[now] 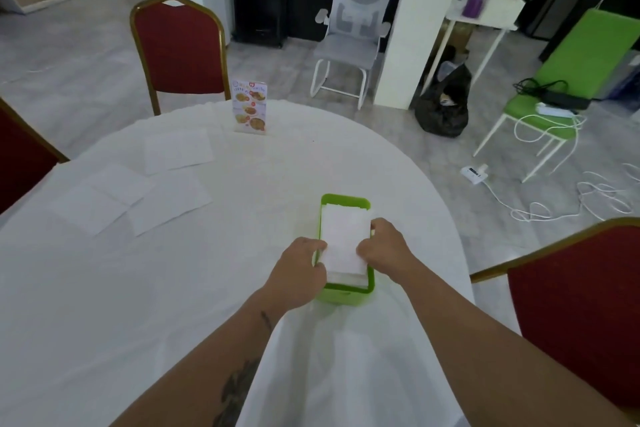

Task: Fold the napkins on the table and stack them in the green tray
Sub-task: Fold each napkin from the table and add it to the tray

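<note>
Open tablecloth (270, 177) lies between green tray (346, 200) and unfolded napkins (138, 191). Menu stand (250, 107) stands at far edge, well apart.

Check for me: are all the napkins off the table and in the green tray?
No. Several flat napkins lie on the table, left of the green tray.

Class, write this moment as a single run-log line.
left hand, right hand: setting folded napkin on stack | green tray: partly filled | unfolded napkins: remain on table, left
</note>
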Demonstrator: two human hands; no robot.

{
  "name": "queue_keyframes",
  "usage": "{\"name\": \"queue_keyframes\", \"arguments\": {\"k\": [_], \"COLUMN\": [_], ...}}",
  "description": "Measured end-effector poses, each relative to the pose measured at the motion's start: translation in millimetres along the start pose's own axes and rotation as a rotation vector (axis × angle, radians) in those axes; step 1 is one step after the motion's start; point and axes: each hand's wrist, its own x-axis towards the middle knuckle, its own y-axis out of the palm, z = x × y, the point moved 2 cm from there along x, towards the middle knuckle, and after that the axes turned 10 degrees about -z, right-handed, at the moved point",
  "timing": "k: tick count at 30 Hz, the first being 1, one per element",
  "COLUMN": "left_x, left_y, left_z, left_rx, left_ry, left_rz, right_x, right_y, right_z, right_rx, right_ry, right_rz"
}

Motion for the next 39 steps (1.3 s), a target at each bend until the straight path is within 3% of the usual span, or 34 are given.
{"name": "queue_keyframes", "arguments": {"k": [15,22,27,33,39], "left_x": [-6,-6,-9,-7,-6], "left_y": [-4,-2,-1,-5,-7], "left_z": [-3,-3,-5,-7,-2], "left_rx": [-0.002,0.071,0.266,0.430,0.376], "left_ry": [0.028,0.078,0.201,0.290,0.291], "left_rz": [0.004,0.013,0.010,0.046,0.066], "right_x": [4,2,-4,-22,-25], "right_y": [-5,7,5,20,30], "right_z": [1,2,12,15,-6], "right_rx": [-0.033,-0.049,-0.297,-0.689,-0.827], "right_ry": [-0.070,-0.055,-0.134,-0.515,-0.554], "right_rz": [0.098,0.037,-0.013,-0.236,0.014]}}
